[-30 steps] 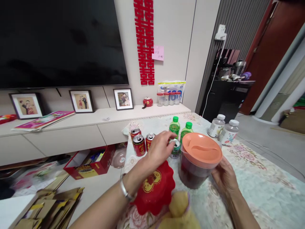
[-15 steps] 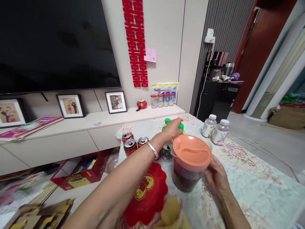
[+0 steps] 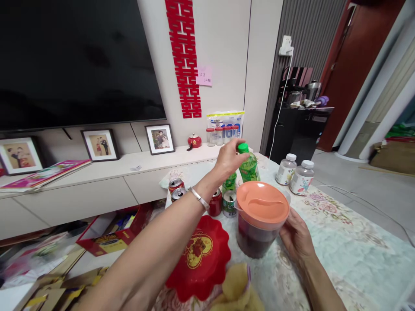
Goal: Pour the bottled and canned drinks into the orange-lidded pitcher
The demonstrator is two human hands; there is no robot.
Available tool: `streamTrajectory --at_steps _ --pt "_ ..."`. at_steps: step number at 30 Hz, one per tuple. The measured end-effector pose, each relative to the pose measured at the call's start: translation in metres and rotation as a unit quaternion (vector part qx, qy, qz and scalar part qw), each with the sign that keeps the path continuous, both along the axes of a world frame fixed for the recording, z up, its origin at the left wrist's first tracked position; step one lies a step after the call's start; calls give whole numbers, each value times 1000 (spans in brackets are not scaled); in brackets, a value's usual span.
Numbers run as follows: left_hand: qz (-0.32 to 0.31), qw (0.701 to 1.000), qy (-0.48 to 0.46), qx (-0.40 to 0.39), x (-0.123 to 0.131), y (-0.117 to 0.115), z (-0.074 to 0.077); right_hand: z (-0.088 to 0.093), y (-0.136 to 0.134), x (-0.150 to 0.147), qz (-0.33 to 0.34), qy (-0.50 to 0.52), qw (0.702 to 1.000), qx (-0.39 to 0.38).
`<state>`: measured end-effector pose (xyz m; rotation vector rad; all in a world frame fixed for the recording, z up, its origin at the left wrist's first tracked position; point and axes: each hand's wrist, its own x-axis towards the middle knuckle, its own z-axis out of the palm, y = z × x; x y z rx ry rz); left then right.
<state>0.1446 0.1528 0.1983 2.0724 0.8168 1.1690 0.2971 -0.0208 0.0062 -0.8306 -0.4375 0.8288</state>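
Note:
My left hand [image 3: 229,160], with a silver bangle at the wrist, pinches the top of a green plastic bottle [image 3: 249,167] by its green cap. Below that hand a second green bottle [image 3: 229,183] stands, its top covered by my fingers. My right hand [image 3: 296,235] is closed on the right side of a clear pitcher [image 3: 257,239] of dark liquid with an orange lid [image 3: 262,203]; its fingertips are hidden behind it. A green-and-white can [image 3: 229,205] and a red can [image 3: 215,204] stand left of the pitcher.
In front lie a red scalloped tray [image 3: 207,283] and a yellow cloth [image 3: 236,285]. Open cans [image 3: 177,185] stand behind my left forearm. Two white-capped bottles [image 3: 301,178] are to the right on the flowered tablecloth [image 3: 350,242]. A low cabinet [image 3: 155,160] runs behind.
My left hand has moved up and away from me, and the green bottle in it has shifted up and back with it. My right hand stays on the pitcher.

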Motion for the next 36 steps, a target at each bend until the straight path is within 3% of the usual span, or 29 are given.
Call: streamTrajectory --at_steps 3,7,12,15,22,25,31,36 --pt "8 997 -71 25 -16 -4 22 1 0 0 -1 -1 1000 -2" --pt "-32 975 -213 56 -52 -24 47 3 -1 -1 -9 -10 1000 0" --pt "-16 968 -243 55 -105 -62 57 3 -2 -3 -19 -21 1000 -2" --pt "24 971 -235 31 -129 -84 42 2 -4 -4 -28 -26 999 -1" --pt "46 963 -205 -168 -157 -116 -36 10 -14 9 -132 -26 991 9" --pt "56 955 -210 -203 -160 -123 -59 21 -22 15 -194 -33 980 19" --pt "77 962 -179 -190 -162 -139 -79 54 -40 6 -249 -83 962 76" --pt "98 974 -116 -170 -155 -153 -92 83 -73 -36 -250 -187 944 106"
